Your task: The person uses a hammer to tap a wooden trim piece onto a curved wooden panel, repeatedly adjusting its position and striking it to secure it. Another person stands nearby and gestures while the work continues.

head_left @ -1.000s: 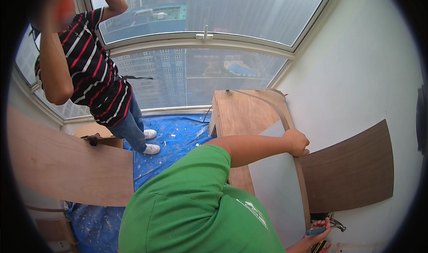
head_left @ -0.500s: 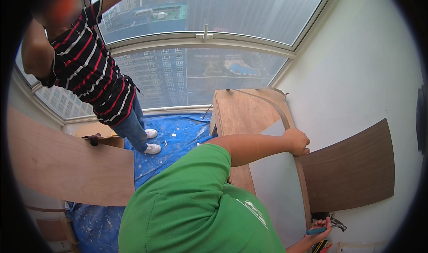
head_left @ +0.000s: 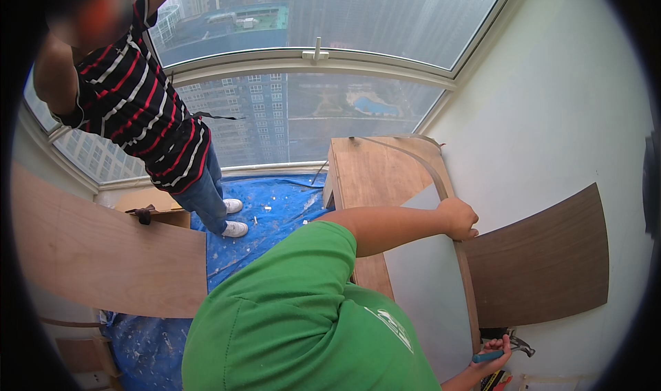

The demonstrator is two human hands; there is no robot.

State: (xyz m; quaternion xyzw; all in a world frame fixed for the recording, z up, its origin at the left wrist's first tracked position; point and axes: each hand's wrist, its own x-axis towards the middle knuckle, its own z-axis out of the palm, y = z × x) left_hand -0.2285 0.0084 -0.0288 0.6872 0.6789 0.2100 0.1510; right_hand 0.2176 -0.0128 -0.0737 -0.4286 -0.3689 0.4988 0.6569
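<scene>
My left hand (head_left: 458, 219) is closed in a fist at the long wooden edge strip (head_left: 468, 274) of a cabinet-like piece, beside the near corner of a dark brown wood panel (head_left: 540, 260). What its fingers hold, if anything, is hidden. Lower down, past the panel's near edge, my right hand (head_left: 497, 355) grips a claw hammer (head_left: 488, 356) by its blue handle. The metal head points away to the right. Between my body and the strip lies a pale grey-white sheet (head_left: 427, 294) on the plywood top (head_left: 375, 174).
A co-worker in a striped shirt (head_left: 148, 115) stands at the window with raised arms. Blue sheeting (head_left: 275, 202) strewn with scraps covers the floor. A large plywood sheet (head_left: 110, 253) stands at left near a cardboard box (head_left: 138, 202). The white wall (head_left: 551, 115) bounds the right side.
The co-worker's raised arms have shifted slightly, and a dark strap end now sticks out from their waist. My hands and the hammer stay in place.
</scene>
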